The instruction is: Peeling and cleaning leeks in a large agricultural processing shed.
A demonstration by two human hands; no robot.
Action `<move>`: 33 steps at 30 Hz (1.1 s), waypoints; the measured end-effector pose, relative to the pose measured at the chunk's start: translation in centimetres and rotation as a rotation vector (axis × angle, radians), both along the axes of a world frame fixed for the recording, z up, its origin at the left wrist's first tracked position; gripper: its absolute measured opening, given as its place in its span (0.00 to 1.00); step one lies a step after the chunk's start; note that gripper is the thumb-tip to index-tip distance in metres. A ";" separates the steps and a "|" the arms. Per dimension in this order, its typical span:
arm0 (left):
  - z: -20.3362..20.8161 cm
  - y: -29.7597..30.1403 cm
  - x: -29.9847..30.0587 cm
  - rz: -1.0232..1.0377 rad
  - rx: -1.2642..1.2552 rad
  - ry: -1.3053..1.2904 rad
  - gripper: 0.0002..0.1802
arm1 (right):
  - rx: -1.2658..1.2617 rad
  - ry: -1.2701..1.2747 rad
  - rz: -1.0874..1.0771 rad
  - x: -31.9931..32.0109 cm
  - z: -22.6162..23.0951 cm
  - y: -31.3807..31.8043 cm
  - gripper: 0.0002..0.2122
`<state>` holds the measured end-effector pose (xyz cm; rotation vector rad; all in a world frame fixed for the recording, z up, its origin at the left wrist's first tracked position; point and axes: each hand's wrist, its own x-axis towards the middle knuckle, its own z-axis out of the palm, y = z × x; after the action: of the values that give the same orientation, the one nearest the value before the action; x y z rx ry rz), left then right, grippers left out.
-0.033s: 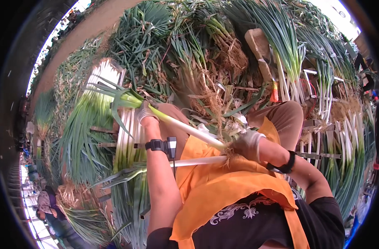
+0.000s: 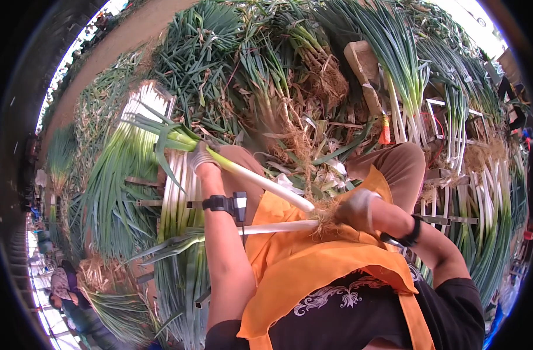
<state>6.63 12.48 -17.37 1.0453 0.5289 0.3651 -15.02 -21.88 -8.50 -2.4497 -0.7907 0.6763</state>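
Note:
My left hand (image 2: 201,156), in a pale glove, is closed around the green upper stalk of a long green onion (image 2: 260,181). The stalk slants across my lap, leaves at the upper left and white root end at the lower right. Close beside that root end is my right hand (image 2: 357,210), gloved and closed; its fingers are partly hidden, and I cannot make out what they hold. Brown roots (image 2: 323,219) spread between the hand and the stalk. A second green onion (image 2: 278,227) lies across my orange apron (image 2: 313,262), passing behind my left forearm.
Trimmed onions with white stalks (image 2: 147,105) lie on a metal rack to my left. More bundles rest on a metal frame (image 2: 447,220) at right. Leafy heaps (image 2: 202,64) and dry scraps (image 2: 301,134) lie ahead. A person (image 2: 65,286) is at the far lower left.
My right hand has shifted slightly right and down, away from the onion's root end, and more of the roots show. My left hand has barely moved.

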 end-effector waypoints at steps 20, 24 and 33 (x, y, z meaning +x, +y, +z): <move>15.1 -11.6 -2.4 -0.560 0.224 -0.178 0.18 | 0.934 0.052 -0.489 12.3 0.5 2.7 0.11; 21.0 -18.9 -7.3 -0.815 0.248 -0.305 0.12 | -0.104 -0.322 -0.659 14.1 -1.0 -1.7 0.12; 22.3 -27.8 -13.4 -1.290 0.477 -0.646 0.22 | 0.950 0.136 -0.634 -0.9 7.7 -4.7 0.17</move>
<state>-6.80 -15.34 4.91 1.4196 -0.8673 -0.3548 -15.90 -26.55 -0.79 -1.5945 -0.1558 0.1419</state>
